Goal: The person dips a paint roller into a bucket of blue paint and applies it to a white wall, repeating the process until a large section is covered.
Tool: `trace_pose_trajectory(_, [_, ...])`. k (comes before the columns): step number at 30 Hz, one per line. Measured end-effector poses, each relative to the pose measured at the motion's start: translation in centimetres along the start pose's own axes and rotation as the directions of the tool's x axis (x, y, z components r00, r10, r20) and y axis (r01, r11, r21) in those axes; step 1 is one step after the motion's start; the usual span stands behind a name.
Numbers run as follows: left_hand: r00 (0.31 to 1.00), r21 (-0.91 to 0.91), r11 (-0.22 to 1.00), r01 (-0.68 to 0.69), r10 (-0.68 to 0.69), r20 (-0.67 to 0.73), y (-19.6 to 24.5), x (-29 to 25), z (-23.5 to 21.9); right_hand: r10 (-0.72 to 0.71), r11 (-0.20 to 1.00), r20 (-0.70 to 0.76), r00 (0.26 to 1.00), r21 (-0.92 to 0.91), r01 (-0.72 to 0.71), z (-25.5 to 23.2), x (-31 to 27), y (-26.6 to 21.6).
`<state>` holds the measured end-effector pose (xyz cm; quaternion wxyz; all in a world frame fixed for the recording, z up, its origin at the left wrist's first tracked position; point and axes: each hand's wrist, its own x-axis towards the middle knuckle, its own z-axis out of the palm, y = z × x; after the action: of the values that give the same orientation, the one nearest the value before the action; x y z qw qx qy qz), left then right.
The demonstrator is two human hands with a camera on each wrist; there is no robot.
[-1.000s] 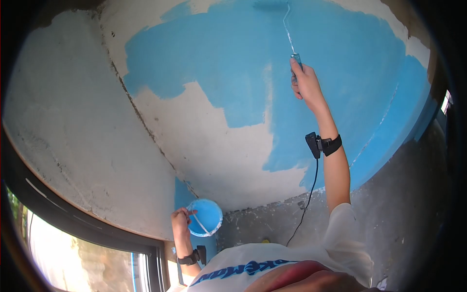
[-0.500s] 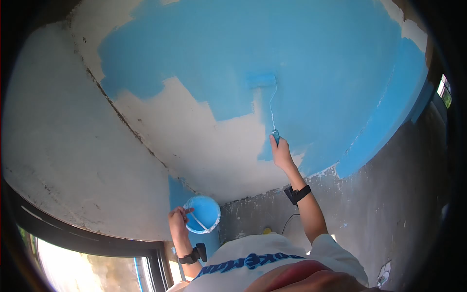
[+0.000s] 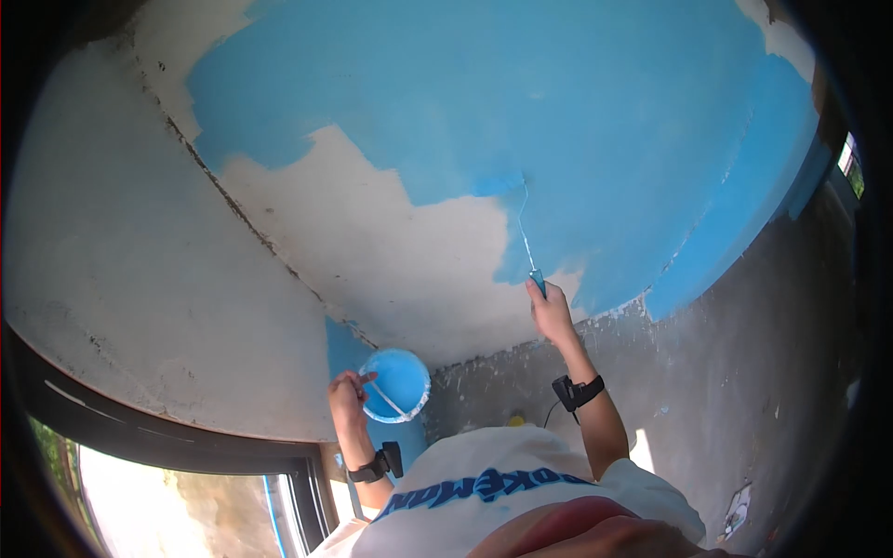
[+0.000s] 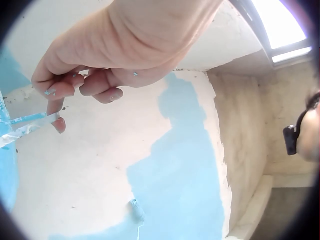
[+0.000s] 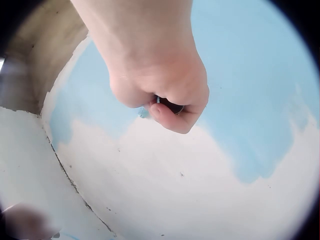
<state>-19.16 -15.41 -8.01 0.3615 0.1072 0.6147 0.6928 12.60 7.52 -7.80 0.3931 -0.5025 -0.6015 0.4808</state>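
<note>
My right hand (image 3: 553,314) grips the teal handle (image 3: 537,277) of a small paint roller, thumb laid along it. Its blue roller head (image 3: 502,184) lies against the wall at the lower edge of the blue paint, just above a bare white patch. In the right wrist view the fist hides most of the handle. Low on the left, my left hand (image 3: 347,400) holds a bucket (image 3: 427,395) of light blue paint by its white bail (image 3: 386,395), which the left wrist view shows hooked on a finger. Paint specks dot those fingertips.
The wall (image 3: 437,316) is part blue, part bare white. A cracked corner line (image 3: 228,200) divides it from a grey-white wall (image 3: 139,232) on the left. A dark-framed window (image 3: 177,502) stands at lower left. Below the painted area runs a grey, paint-spattered surface (image 3: 707,372).
From high on the wall, my right hand has drawn the roller down to the edge of the white patch, the arm bending closer to the body. The left hand keeps holding the bucket.
</note>
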Motion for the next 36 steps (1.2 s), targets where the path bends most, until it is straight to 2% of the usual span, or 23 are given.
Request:
trace_pose_trajectory(1, [1.000,0.023,1.000,0.002,-0.002,0.011,-0.5,0.4,-0.3,-0.008,1.000,0.006,1.000,-0.003,0.008,0.1,-0.3,-2.2])
trace_pose_trajectory(3, [1.000,0.043,0.999,0.007,-0.008,0.018,-0.8,0.5,-0.6,-0.051,0.982,0.090,0.995,0.188,0.034,0.5,-0.2,-7.8])
trace_pose_trajectory(4, [1.000,0.039,0.999,0.007,-0.008,0.014,-0.7,0.4,-0.4,-0.130,0.965,0.114,0.985,0.243,0.099,0.7,0.1,-10.4])
trace_pose_trajectory(7, [1.000,0.043,0.999,0.009,-0.010,0.005,-1.1,0.4,-0.7,-0.301,0.901,0.189,0.934,0.377,0.214,2.1,2.3,-17.2])
trace_pose_trajectory(9, [1.000,0.052,0.999,0.006,-0.006,0.000,-1.2,0.4,-1.0,-0.428,0.855,0.234,0.873,0.416,0.309,3.5,4.1,-21.1])
trace_pose_trajectory(12, [1.000,0.044,0.999,-0.030,0.030,0.007,-1.4,-0.1,-1.4,-0.513,0.801,0.236,0.825,0.477,0.362,5.8,5.7,-27.2])
trace_pose_trajectory(14, [0.999,0.055,0.998,-0.033,0.034,-0.004,-1.6,-0.2,-1.8,-0.573,0.777,0.297,0.764,0.493,0.392,7.2,6.7,-30.1])
trace_pose_trajectory(17, [0.999,0.057,0.998,-0.022,0.024,-0.037,-1.4,-0.5,-1.9,-0.607,0.737,0.329,0.724,0.573,0.357,10.0,7.9,-33.1])
trace_pose_trajectory(21, [0.998,0.045,0.999,-0.028,0.031,-0.063,-1.3,-0.6,-2.2,-0.614,0.742,0.397,0.682,0.583,0.329,13.9,8.5,-34.8])
trace_pose_trajectory(23, [0.995,0.065,0.997,-0.030,0.036,-0.089,-1.0,-1.0,-2.3,-0.552,0.794,0.315,0.772,0.481,0.371,15.5,8.5,-34.4])
trace_pose_trajectory(24, [0.994,0.059,0.998,-0.032,0.038,-0.098,-0.9,-1.1,-2.5,-0.555,0.794,0.324,0.766,0.482,0.371,16.6,9.2,-33.4])
trace_pose_trajectory(26, [0.993,0.059,0.998,0.007,0.001,-0.121,-0.9,-1.3,-2.7,-0.616,0.764,0.149,0.773,0.353,0.541,18.7,11.2,-30.1])
trace_pose_trajectory(28, [0.991,0.056,0.998,0.019,-0.012,-0.130,-1.4,-0.9,-3.3,-0.593,0.798,0.110,0.797,0.210,0.565,18.7,11.2,-26.6])
trace_pose_trajectory(30, [0.989,0.048,0.998,0.040,-0.033,-0.143,-1.9,-0.9,-3.6,-0.574,0.814,0.107,0.812,0.183,0.551,18.7,11.1,-21.8])
trace_pose_trajectory(32, [0.990,0.082,0.997,-0.007,0.019,-0.142,-2.1,-0.7,-3.9,-0.585,0.809,0.088,0.806,0.135,0.572,19.0,10.9,-15.8])
trace_pose_trajectory(36, [0.988,0.096,0.995,0.006,0.009,-0.152,-2.4,-0.4,-3.7,-0.364,0.932,0.179,0.914,0.064,0.358,17.7,7.4,-7.0])
